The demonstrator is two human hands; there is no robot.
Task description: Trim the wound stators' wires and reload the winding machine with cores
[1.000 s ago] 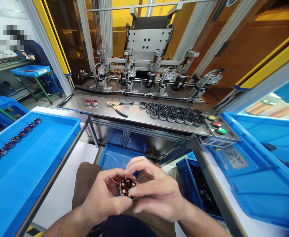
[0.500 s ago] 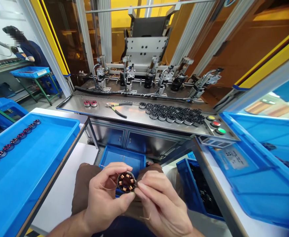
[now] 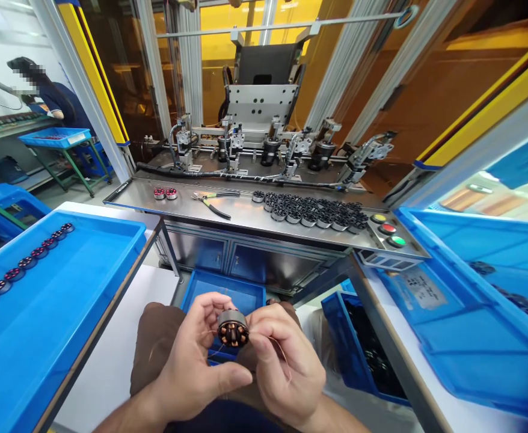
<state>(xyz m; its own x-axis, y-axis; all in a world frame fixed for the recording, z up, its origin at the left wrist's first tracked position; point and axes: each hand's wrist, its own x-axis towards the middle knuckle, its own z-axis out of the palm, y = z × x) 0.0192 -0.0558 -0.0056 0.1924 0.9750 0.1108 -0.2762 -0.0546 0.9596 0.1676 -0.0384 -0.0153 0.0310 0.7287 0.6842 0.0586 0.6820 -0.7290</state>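
Note:
Over my lap, my left hand [image 3: 192,367] supports a motor stator [image 3: 232,317], a round part with a grey metal rim and copper windings inside. Its fingers curl behind the stator, while the thumb stands away from it below. At the stator's right side, my right hand [image 3: 291,364] pinches a thin copper wire [image 3: 282,347] between thumb and fingers. The wire's loose end arcs over that hand. More thin wire trails on the stator's left, near my left fingers.
Pliers [image 3: 216,201] lie on the metal bench between two red-wound stators [image 3: 165,193] and a group of black stators [image 3: 311,210]. A blue tray [image 3: 79,282] holding a row of stators is at left. Green button [image 3: 396,242] and blue bins stand right. A person [image 3: 59,90] works far left.
The stator has tilted, so its metal rim now shows on top and the windings face lower. My left thumb has come off it. My right hand has turned, with the wire arcing upward over it.

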